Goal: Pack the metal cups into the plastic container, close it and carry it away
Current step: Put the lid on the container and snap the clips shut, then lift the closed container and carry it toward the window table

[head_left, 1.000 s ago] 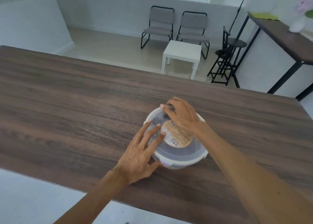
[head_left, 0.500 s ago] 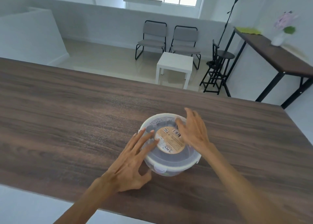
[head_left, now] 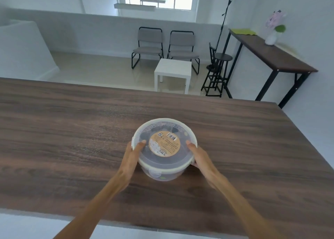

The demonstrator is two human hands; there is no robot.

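Observation:
A round clear plastic container (head_left: 162, 173) with its translucent lid (head_left: 163, 160) on sits on the dark wooden table (head_left: 63, 139). A round brown label lies in the middle of the lid. Dark shapes, the metal cups, show dimly through the lid. My left hand (head_left: 131, 159) clasps the container's left side with its thumb on the lid rim. My right hand (head_left: 198, 157) clasps the right side the same way. I cannot tell whether the container is resting on the table or slightly raised.
Beyond the table's far edge the floor drops to a room with two grey chairs (head_left: 165, 48), a small white side table (head_left: 172, 72) and a black stool (head_left: 217, 70). A narrow dark console (head_left: 271, 56) with a flower vase stands at the right wall.
Both hands slid from the top of the lid down to the container's two sides and closed on it. The camera tilted up, showing more of the room.

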